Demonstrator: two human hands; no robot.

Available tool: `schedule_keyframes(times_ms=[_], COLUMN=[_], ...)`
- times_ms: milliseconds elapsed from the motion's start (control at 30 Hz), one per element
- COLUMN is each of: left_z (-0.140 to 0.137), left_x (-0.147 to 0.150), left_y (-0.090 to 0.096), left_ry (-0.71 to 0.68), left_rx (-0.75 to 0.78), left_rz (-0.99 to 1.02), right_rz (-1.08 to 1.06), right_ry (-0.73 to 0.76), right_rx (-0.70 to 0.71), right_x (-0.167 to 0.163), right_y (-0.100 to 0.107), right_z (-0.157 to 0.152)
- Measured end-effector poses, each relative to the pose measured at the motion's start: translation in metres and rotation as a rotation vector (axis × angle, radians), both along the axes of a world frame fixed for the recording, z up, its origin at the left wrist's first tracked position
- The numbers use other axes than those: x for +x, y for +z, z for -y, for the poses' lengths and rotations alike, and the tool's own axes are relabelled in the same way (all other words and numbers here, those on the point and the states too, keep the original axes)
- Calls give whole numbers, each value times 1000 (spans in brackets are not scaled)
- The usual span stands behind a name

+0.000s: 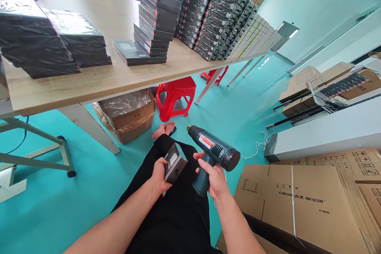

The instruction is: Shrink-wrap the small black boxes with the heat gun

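Note:
Over my lap, my left hand (160,176) grips a small dark box (175,162) by its side, tilted, with a pale picture on one face. My right hand (211,172) is wrapped round the handle of a dark teal heat gun (212,147), which has a red and white label on its barrel. The metal nozzle of the gun points up and left, away from me, beyond the box. Gun and box are a short way apart and do not touch. The thumb of my left hand lies along the near side of the box.
A wooden table (98,83) ahead bears film-wrapped black packs (80,39), a tall stack of black boxes (160,8) and a long wrapped row. Below are a red stool (178,95) and an open carton (131,119). Large cartons (297,194) stand close at my right.

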State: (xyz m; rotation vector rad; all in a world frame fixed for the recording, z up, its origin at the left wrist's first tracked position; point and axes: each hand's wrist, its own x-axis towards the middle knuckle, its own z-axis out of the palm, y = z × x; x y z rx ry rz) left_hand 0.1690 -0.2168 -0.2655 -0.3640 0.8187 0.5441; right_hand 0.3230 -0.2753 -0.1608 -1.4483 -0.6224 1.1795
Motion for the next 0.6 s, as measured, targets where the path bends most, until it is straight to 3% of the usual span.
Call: schedule_keyframes(times_ms=[133,300,467,600], left_z=[-14,-33,-44,-45], left_x=[-10,-26,-38,-38], left_y=[-4,-24,-42,-46], left_ry=[66,105,223,273], left_rx=[93,235,390,481], left_rz=[-125,-205,-312,-353], right_rz=[-3,-77,-137,-165], right_ry=[24,126,285,367], right_rx=[-63,-187,-305,-311], right_x=[23,45,47,38], right_y=[14,32,52,64], right_z=[20,53,79,84])
